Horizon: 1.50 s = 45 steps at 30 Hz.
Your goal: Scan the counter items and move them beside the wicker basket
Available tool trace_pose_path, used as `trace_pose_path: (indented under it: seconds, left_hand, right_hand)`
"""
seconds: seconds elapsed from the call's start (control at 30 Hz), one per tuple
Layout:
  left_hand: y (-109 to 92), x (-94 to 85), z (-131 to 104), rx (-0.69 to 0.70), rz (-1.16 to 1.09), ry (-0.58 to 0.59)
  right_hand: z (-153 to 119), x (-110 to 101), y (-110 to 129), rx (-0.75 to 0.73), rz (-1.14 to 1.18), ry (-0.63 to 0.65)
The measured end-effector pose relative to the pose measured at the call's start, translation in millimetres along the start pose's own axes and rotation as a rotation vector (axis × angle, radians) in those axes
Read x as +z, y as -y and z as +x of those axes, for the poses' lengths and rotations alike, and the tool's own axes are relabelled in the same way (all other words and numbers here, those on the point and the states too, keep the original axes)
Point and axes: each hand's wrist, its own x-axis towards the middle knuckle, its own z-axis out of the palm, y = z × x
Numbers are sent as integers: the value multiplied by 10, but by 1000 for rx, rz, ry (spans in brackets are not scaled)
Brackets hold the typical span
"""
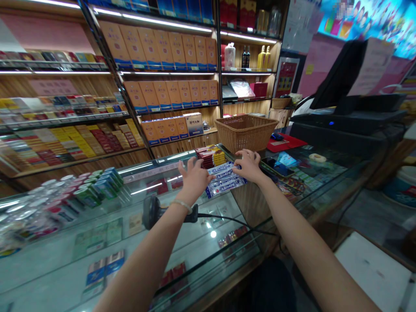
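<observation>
Several blue-and-white wrapped snack bars (pixel 225 187) lie side by side on the glass counter, between my two hands. At their left end, my left hand (pixel 192 178) pinches the end of an upper bar with thumb and forefinger, its other fingers raised and spread. My right hand (pixel 248 167) is closed at the right end of the same bars, fingers bent over the wrapper. Just behind them sits a stack of red and yellow snack packets (pixel 211 157). Below my left wrist lies a black barcode scanner (pixel 152 212), partly hidden by my forearm.
A wicker basket (pixel 245 133) stands behind the bars. Cans (pixel 87 190) crowd the counter's left side. The scanner's cable (pixel 234 221) crosses toward the right. A monitor (pixel 341 76), a red mat (pixel 286 142) and a phone (pixel 276 167) are to the right.
</observation>
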Motion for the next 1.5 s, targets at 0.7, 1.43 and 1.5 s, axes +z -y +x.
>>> trace_pose_path:
  seconds: [0.7, 1.43, 1.5]
  left_hand:
    - [-125, -53, -50, -16, 188, 190]
    - [-140, -74, -82, 0, 177, 131]
    - [-143, -95, -76, -5, 176, 139]
  right_hand:
    - [-22, -62, 38, 38, -74, 152]
    - [-39, -103, 77, -3, -89, 138]
    - [-30, -131, 75, -11, -86, 137]
